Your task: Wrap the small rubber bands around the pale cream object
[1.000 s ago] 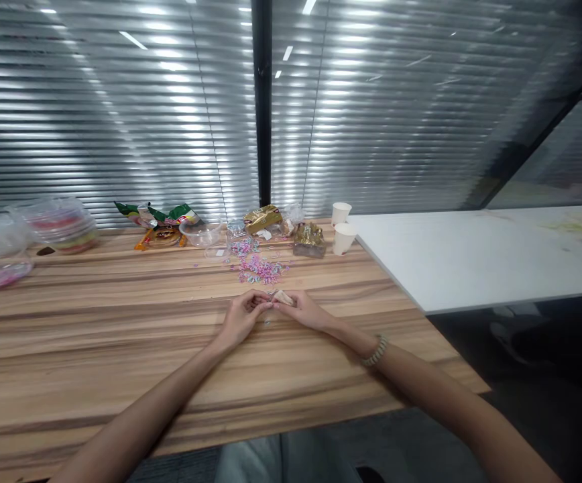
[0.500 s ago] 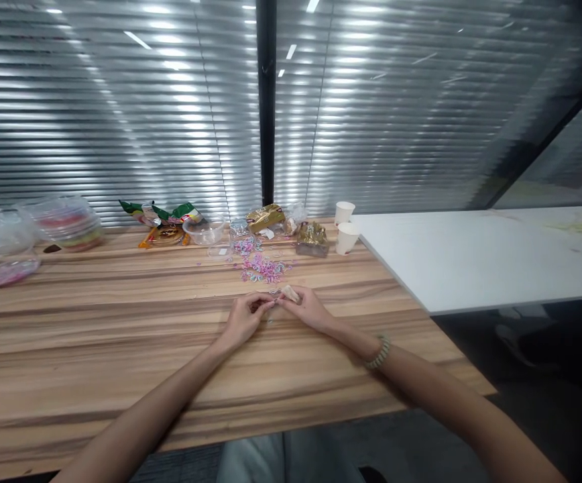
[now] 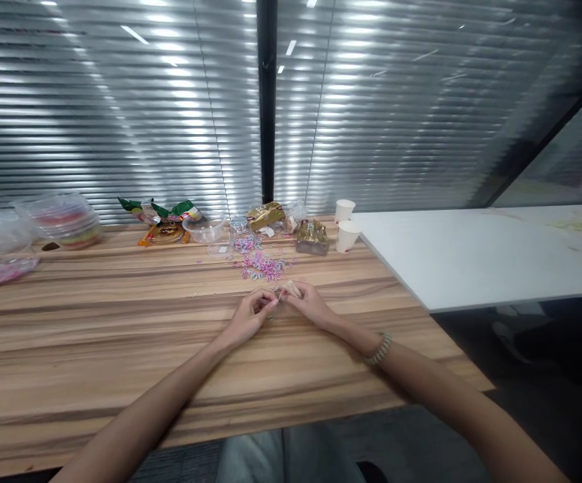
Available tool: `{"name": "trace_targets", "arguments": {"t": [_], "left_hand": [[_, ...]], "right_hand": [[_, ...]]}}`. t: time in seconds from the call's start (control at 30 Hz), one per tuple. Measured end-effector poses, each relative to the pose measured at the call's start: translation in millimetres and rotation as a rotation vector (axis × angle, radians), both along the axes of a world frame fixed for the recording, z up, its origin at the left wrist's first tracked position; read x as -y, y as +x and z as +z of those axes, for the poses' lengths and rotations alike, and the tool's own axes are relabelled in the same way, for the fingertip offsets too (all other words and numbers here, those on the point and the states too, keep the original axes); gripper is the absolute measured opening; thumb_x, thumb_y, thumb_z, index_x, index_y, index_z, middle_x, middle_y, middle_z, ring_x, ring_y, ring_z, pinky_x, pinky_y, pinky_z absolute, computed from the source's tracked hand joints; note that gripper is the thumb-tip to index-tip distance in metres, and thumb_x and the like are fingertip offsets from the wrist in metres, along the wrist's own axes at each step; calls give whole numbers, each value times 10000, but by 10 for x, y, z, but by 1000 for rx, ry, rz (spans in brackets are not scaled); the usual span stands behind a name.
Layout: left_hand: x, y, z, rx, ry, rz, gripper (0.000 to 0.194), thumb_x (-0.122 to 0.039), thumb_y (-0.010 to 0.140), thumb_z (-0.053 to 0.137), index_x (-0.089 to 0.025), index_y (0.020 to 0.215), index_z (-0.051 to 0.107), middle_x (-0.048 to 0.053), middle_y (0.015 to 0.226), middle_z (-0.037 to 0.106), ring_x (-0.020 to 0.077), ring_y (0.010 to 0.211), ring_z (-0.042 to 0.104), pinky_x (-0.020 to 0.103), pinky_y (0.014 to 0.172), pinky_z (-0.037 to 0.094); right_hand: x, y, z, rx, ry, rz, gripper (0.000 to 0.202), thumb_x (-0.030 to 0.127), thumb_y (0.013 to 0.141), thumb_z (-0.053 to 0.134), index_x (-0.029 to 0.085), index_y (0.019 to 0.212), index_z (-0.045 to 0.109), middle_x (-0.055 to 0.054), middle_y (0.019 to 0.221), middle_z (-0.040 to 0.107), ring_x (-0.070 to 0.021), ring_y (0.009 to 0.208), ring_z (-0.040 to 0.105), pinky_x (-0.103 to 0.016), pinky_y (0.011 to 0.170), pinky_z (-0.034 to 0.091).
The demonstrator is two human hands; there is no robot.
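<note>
Over the wooden table my two hands meet fingertip to fingertip. My left hand is closed in a pinch, and what its fingertips hold is too small to name. My right hand is also closed, with a pale beige crumpled piece between its fingers, and its fingertips pinch close to the left ones. A few tiny pieces lie by the fingers. Just beyond spreads a loose pile of small pink, lilac and pale-blue plastic pieces, looking like little links or rings.
Behind the pile stand a clear round tub, gold wrappers and two paper cups. Green snack packets lie further left. Stacked clear containers stand at the far left. A white table adjoins on the right.
My fingertips have drawn slightly apart, with the right hand tilted a little differently around the pale piece. The rest looks unchanged apart from a slight camera shift.
</note>
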State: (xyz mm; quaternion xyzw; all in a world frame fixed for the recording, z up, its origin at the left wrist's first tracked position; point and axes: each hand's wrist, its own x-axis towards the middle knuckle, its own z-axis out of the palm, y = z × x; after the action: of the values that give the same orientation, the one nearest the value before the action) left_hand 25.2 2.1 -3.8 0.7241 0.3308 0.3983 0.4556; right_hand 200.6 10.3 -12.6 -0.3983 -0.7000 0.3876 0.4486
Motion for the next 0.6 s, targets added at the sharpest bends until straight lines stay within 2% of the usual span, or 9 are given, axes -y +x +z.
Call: {"name": "trace_targets", "arguments": {"t": [0.2, 0.3, 0.43, 0.6], "left_hand": [[41, 15, 98, 110, -38, -79, 202, -348, 754, 578, -147, 736, 557, 60, 875, 544, 182, 907, 499, 289, 815, 378], [55, 12, 115, 131, -161, -87, 222, -367, 748, 578, -151, 726, 531, 25, 759, 527, 141, 749, 499, 246, 692, 390], [58, 13, 84, 161, -337, -65, 232, -387, 755, 557, -157, 787, 547, -27, 589, 464, 87, 529, 416, 206, 531, 333], [21, 16, 17, 268, -433, 0, 340, -348, 729, 584, -133, 989, 623, -32, 538, 457, 66, 470, 379, 199, 474, 284]], "right_hand": [[9, -11, -5, -91, -102, 22, 189, 326, 745, 577, 140, 716, 593, -2, 734, 585, -133, 716, 515, -230, 688, 385], [17, -25, -7, -109, -135, 41, 197, 339, 739, 584, 143, 718, 587, -4, 726, 582, -141, 726, 521, -245, 712, 390], [36, -54, -2, -102, -158, 62, 232, 373, 731, 590, 141, 725, 580, -3, 712, 571, -140, 711, 513, -248, 699, 391], [74, -66, 68, -124, -186, 154, 302, 423, 739, 588, 130, 811, 580, -10, 762, 561, -130, 725, 502, -242, 706, 385]]}}
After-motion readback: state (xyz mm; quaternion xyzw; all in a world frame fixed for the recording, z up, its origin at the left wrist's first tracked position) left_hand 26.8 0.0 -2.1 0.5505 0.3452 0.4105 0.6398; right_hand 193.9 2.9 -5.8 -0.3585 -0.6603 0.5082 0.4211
